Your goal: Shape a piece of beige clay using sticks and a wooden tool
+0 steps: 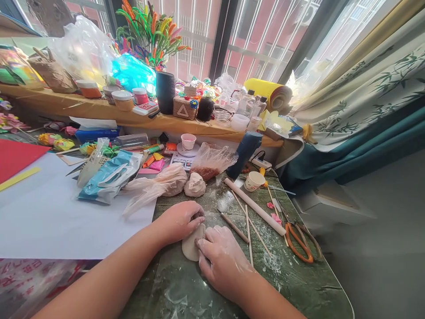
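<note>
A flat, pale piece of clay (190, 249) lies on the dark green tabletop, between my hands. My left hand (182, 220) holds its far edge, with thumb and fingers curled over it. On the near right side my right hand (226, 257) pinches the edge, its fingers dusted with white powder. Beyond them sit a rough lump of clay (195, 185) and a plastic bag of clay (172, 180). To the right of my hands lie a wooden-handled tool (235, 228), a thin wooden stick (249, 237) and a rolling pin (255, 206).
Orange-handled scissors (300, 243) lie near the table's right edge, by a paper cup (254, 181). White paper (66, 226) and a blue-white packet (111, 177) cover the left side. A dark blue cylinder (245, 153) stands behind, before a crowded windowsill (142, 122).
</note>
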The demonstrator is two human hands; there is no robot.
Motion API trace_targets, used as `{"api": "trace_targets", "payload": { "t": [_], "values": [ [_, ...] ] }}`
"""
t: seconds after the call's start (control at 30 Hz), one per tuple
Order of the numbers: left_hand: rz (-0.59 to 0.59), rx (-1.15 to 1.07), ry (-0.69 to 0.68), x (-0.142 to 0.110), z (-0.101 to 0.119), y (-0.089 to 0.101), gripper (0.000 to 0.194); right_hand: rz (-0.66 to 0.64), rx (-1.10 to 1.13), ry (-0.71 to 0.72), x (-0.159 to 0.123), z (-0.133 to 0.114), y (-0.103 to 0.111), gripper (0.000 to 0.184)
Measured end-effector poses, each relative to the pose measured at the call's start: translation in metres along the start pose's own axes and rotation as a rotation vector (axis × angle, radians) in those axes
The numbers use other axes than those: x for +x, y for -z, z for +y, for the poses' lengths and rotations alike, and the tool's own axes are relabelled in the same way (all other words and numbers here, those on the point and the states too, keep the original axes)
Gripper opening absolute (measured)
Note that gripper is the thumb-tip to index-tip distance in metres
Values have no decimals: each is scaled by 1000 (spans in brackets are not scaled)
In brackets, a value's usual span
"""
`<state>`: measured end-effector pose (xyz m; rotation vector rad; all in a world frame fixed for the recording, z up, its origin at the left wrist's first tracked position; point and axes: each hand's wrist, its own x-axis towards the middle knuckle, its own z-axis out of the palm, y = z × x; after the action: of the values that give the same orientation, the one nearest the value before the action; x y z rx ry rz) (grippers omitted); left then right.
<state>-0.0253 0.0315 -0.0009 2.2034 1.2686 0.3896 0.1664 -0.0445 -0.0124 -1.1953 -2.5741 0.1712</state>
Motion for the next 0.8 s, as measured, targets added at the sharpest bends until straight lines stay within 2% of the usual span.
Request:
{"api": "trace_targets", "payload": {
  "t": [0.07, 0.17, 0.27, 0.4, 0.53, 0.63, 0.8],
  "values": [
    [-23, -23, 3, -2, 0, 3, 20, 45, 44, -19, -2, 5, 5, 12],
    [-81, -56, -11, -7, 1, 10, 23, 172, 172, -125, -13, 20, 9, 24],
    [-156, -54, -67, -14, 4, 17, 47, 268, 178, -204, -26, 38, 7, 30],
    [-242, 12, -114, -22, 9, 19, 85, 228, 55, -175, -34, 49, 0, 42],
    [-301, 68, -105, -26, 9, 12, 106, 192, 6, -181, -30, 53, -8, 47],
    [-297, 118, -75, -26, 10, 4, 106, 213, -24, -239, -26, 59, -11, 47],
    [-245, 108, -123, -25, 16, 0, 95, 184, -47, -288, -24, 73, -12, 52]
  ]
}}
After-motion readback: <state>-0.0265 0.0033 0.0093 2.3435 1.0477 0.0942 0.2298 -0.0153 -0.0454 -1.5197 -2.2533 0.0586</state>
